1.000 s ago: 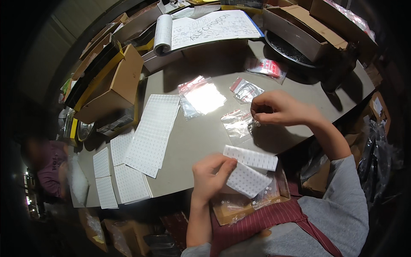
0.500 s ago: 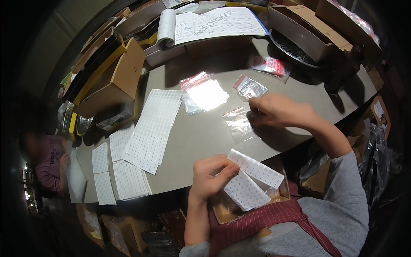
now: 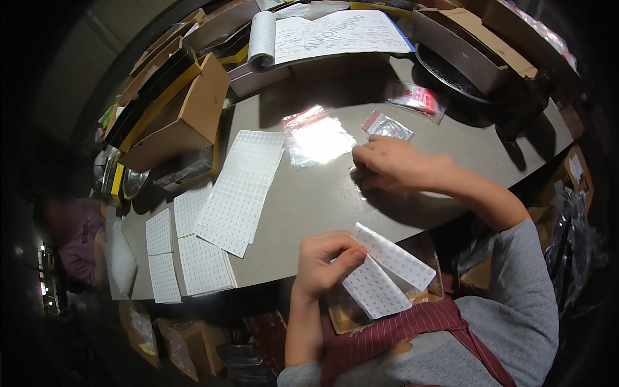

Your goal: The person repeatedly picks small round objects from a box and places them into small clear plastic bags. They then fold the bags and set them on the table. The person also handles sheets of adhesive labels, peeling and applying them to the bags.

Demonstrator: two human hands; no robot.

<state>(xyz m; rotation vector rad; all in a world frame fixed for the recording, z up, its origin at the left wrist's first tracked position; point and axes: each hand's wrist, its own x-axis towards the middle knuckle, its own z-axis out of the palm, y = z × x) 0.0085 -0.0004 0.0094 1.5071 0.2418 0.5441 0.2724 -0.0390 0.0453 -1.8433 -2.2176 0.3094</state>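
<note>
Near the table's front edge, my left hand pinches folded white sticker sheets, printed with rows of small marks, between thumb and fingers. The two leaves fan apart to the right. My right hand is over the tabletop with its fingers curled down onto a clear plastic bag, which it mostly covers; whatever is between the fingertips is hidden. Just beyond that hand lies a small red-topped zip bag with something inside. To its left is a pile of shiny clear zip bags.
Long sticker sheets and shorter stacks lie at left. Cardboard boxes and an open notebook line the back. A black bowl and a red-and-white packet are at back right. Another person is at far left.
My right hand has moved slightly left and now covers most of the clear bag. My left hand still holds the sticker sheets. The whole view has shifted a little.
</note>
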